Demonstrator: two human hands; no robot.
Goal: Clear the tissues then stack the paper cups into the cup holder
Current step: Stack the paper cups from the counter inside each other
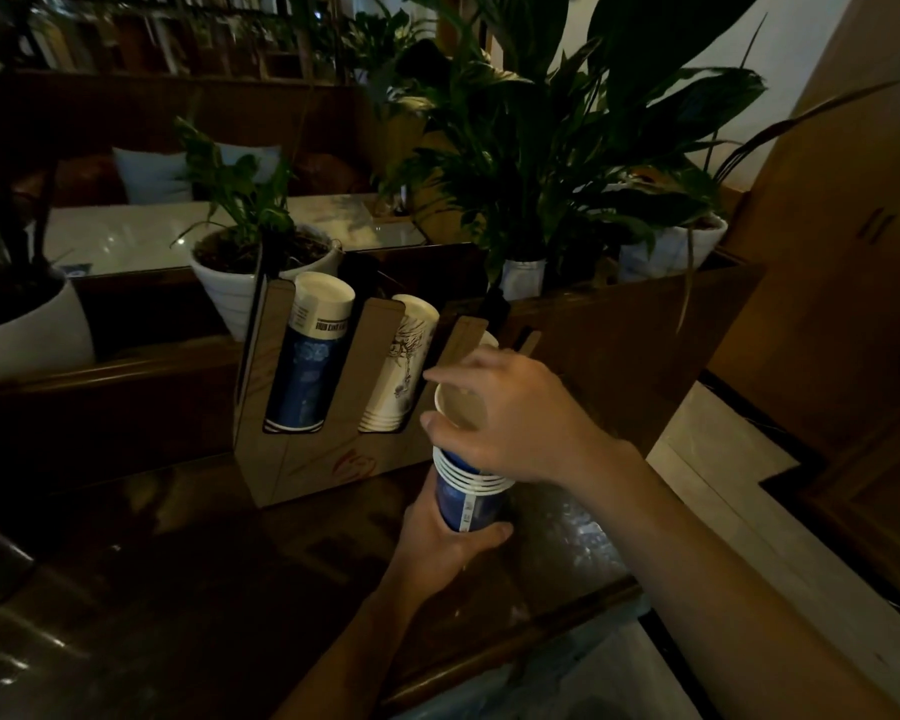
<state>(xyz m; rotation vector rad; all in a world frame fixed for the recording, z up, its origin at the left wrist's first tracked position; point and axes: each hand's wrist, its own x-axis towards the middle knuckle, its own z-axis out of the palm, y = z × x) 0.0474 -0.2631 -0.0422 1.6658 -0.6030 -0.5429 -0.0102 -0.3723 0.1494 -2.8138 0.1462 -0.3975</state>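
No tissues show on the dark tabletop (178, 589), so the clearing looks done, though the light is poor. The stacking is well along. The holder (307, 459) stands at the far edge of the tabletop, against a wooden ledge with plant pots (240, 283). Its left slot holds blue cups (307, 356) and its middle slot white cups (401, 366). A pale rim (489, 339) peeps from the right slot, mostly hidden behind the right hand.

The stack (468, 491) of blue cups is in the air in front of the holder's right end, near the tabletop's right edge. The left hand (453, 543) is wrapped round its base. The right hand (515, 407) is curled over the top cup (458, 407), with fingertips on its rim. That cup stands proud of the nested rims below, so it is probably not fully seated. What seems left is to get this stack into a slot, likely the right one.

Room is tight there: the holder's upright dividers and overhanging leaves crowd the slot mouths. The tabletop's near edge lies close under the forearms. Open room lies left of the hands, in front of the holder.
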